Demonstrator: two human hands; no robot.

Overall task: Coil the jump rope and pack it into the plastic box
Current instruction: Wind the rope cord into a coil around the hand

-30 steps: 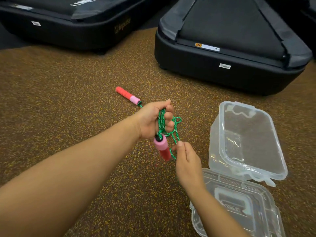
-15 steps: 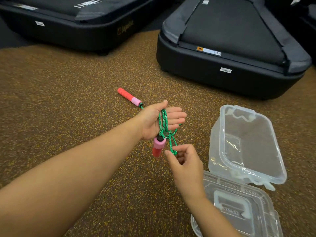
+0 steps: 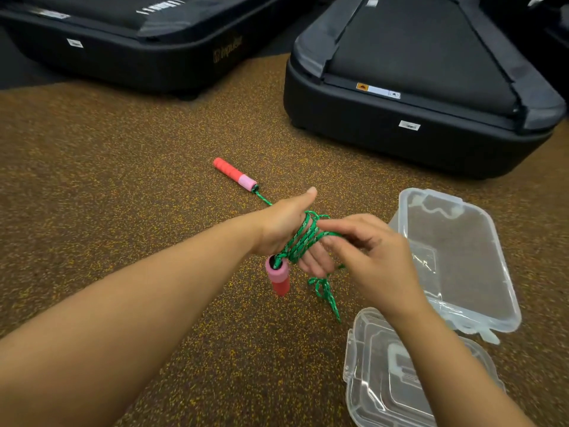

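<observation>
Jump rope (image 3: 303, 238) is the thing in work: its green cord is wound in several turns around the left hand (image 3: 288, 229), which is held flat and open, fingers stretched, thumb pointing up. One pink and red handle (image 3: 278, 277) hangs down from the turns just under the palm. The other handle (image 3: 235, 174) lies on the speckled floor (image 3: 123, 186), well apart from the hands, and a length of cord runs from it to behind the left hand. The right hand (image 3: 366, 257) is near the left fingers, half closed with bent fingers, and it seems to pinch the cord between the fingertips (the exact contact is blurred, so I cannot tell it surely). A short loop of cord hangs under the hands.

The clear plastic box (image 3: 455, 263) stands open at the right with nothing in it, and its lid (image 3: 409, 377) lies just in front of it.

The coiling looks partly done. I see some risks. The turns sit near the fingers of an open hand, so they could slip off if the hand tilts. The hanging handle may swing and loosen the first turn. The far handle could drag and catch on the rough floor when the cord is pulled. A loose bundle may also spring open in the box.
</observation>
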